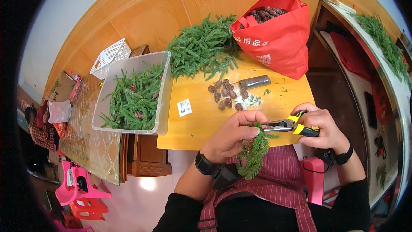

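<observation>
My left hand (235,134) pinches a green artificial pine sprig (255,154) at its top end, over the table's front edge. A brownish pine cone shows partly among its needles. Yellow-and-black pliers (296,124) are gripped in my right hand (321,125), their jaws reaching left to the sprig's end beside my left fingertips. Whether the jaws bite on a wire there is too small to tell. Beyond my hands, several loose pine cones (228,93) lie on the yellow table (201,124) beside a dark cylindrical roll (255,81).
A clear plastic bin (162,103) of finished-looking sprigs stands at the left. Behind are a heap of green sprigs (201,47) and a red bag (279,38) full of pine cones. A white label (184,108) lies on the table. Pink stools (77,184) stand lower left.
</observation>
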A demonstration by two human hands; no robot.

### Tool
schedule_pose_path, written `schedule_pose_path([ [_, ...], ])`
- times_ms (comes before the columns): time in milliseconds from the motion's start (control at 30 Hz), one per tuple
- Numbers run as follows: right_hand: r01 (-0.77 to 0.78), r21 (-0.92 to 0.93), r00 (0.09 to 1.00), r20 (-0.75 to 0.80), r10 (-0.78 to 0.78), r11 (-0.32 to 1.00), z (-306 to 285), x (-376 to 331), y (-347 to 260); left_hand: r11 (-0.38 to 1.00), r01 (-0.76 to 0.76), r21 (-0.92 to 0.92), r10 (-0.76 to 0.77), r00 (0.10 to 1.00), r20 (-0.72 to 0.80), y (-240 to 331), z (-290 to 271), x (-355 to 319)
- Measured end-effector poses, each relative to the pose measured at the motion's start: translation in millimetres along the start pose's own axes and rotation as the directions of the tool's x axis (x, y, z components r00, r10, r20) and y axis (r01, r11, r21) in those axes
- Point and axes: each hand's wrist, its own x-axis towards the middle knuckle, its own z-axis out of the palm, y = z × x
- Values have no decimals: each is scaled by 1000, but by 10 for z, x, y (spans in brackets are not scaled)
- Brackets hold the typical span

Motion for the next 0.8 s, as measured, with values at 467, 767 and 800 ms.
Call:
schedule_pose_path([
  [467,66,-134,997,-19,-70,989,-44,-16,-52,988,-33,151,25,998,58,47,40,1],
  [767,-210,-145,968,-173,184,967,81,-91,-208,55,-391,919,708,664,241,76,136,70],
  [800,-208,-145,968,-173,182,967,87,-85,-203,42,-381,924,729,644,232,65,137,65],
])
